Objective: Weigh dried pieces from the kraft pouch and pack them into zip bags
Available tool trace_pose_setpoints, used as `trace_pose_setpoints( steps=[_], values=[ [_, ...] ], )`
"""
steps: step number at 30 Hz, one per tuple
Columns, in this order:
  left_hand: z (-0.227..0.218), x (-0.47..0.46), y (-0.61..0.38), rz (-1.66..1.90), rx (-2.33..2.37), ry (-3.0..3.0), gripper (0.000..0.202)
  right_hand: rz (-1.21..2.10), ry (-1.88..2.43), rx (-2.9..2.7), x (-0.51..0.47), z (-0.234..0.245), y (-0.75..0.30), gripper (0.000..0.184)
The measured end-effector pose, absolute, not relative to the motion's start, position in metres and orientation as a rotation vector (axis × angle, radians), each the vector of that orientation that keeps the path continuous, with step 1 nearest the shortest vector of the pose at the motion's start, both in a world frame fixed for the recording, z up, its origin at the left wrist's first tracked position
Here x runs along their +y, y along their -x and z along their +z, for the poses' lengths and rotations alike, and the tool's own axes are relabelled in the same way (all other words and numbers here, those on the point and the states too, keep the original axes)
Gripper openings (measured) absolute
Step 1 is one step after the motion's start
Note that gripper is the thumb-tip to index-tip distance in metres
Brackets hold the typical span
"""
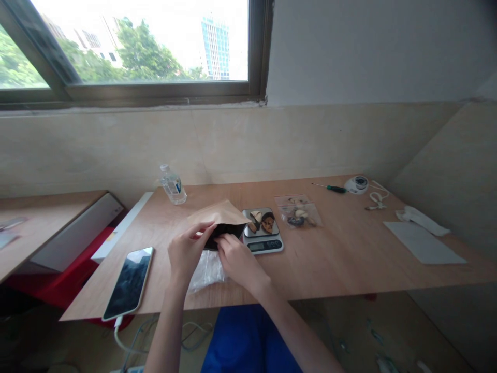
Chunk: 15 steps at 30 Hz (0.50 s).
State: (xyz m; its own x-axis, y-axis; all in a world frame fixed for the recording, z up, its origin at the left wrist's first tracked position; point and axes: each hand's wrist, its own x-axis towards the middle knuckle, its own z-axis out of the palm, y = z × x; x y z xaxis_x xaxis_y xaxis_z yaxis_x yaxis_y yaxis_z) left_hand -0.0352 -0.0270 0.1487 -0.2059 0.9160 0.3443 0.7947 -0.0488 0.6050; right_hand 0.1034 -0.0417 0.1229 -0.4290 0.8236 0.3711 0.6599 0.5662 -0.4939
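Observation:
A brown paper bag (pixel 221 211) with a dark inside is held above the table, its mouth turned toward me. My left hand (pixel 188 248) pinches the bag's left edge between thumb and fingers. At the opening's near side, my right hand (pixel 235 259) has its fingers closed on the lower rim. Just right of the bag sits a white kitchen scale (pixel 274 245) with a display at its front. Several dried mushroom pieces (pixel 267 223) lie on its metal plate. Beneath my hands is a crumpled clear plastic bag (pixel 205 274), partly covered.
Right of the scale lies a zip bag (pixel 298 212) of dried pieces. Farther right are a screwdriver (pixel 336 189), a white dome camera (pixel 356 184) with its cable, and a white sheet (pixel 423 242). A bottle (pixel 173 185) stands back left; a plugged-in phone (pixel 130 282) lies near the front edge.

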Motion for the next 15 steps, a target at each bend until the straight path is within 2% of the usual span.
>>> trace_pose_setpoints(
  steps=[4,8,15],
  values=[
    [0.146,-0.030,0.033,1.134,1.994,-1.883,0.023,0.336,1.413,-2.343,-0.021,0.123,-0.086,0.038],
    [0.145,-0.032,0.030,1.171,1.977,-1.900,0.022,0.394,1.470,-2.442,0.012,0.116,-0.067,0.031],
    [0.145,-0.031,0.026,1.176,1.945,-1.933,0.024,0.425,1.522,-2.286,0.042,0.084,-0.054,0.037]
  ],
)
